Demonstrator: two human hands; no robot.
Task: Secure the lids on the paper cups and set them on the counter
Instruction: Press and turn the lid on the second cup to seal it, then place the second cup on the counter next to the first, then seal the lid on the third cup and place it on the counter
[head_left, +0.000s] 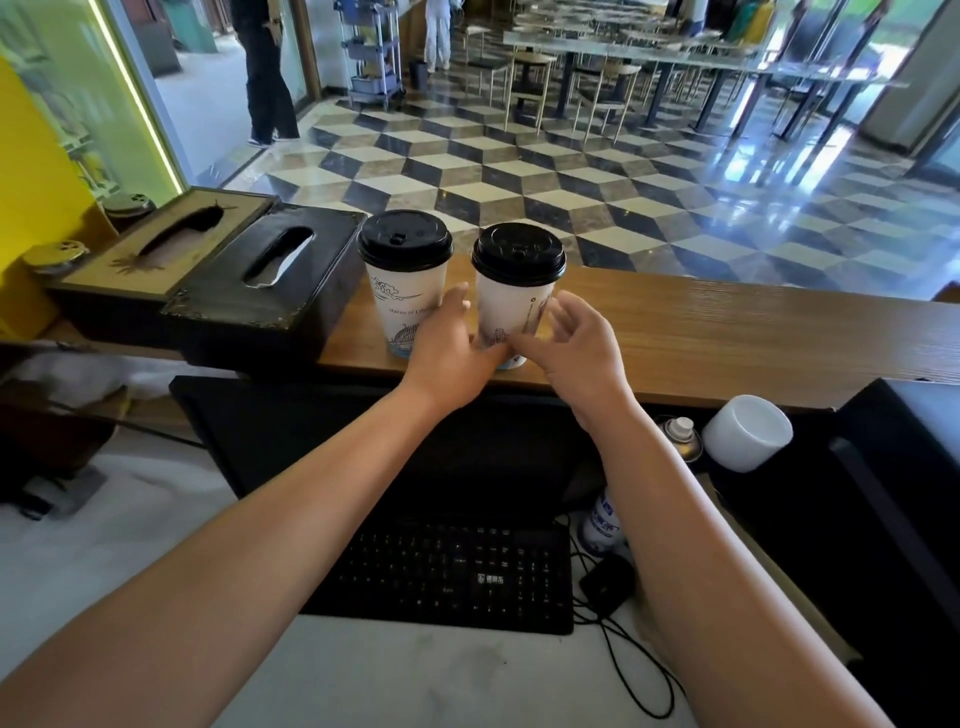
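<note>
Two white printed paper cups stand upright and side by side on the wooden counter (727, 332), each with a black lid seated on top. The left cup (400, 301) is next to a black tissue box. The right cup (506, 306) stands between my hands. My left hand (449, 353) reaches into the gap between the cups, fingers nearly straight, thumb lying across the right cup's base. My right hand (576, 353) hovers at the right cup's right side with loosely curved fingers; it holds nothing, and a thin gap shows between its fingers and the cup.
A black tissue box (270, 280) and a wooden one (161, 244) sit on the counter's left end. Below the counter lie a black keyboard (447, 571), a mouse (605, 582), cables, a spray can (680, 436) and a white tub (748, 431). Beyond is a checkered floor with people and tables.
</note>
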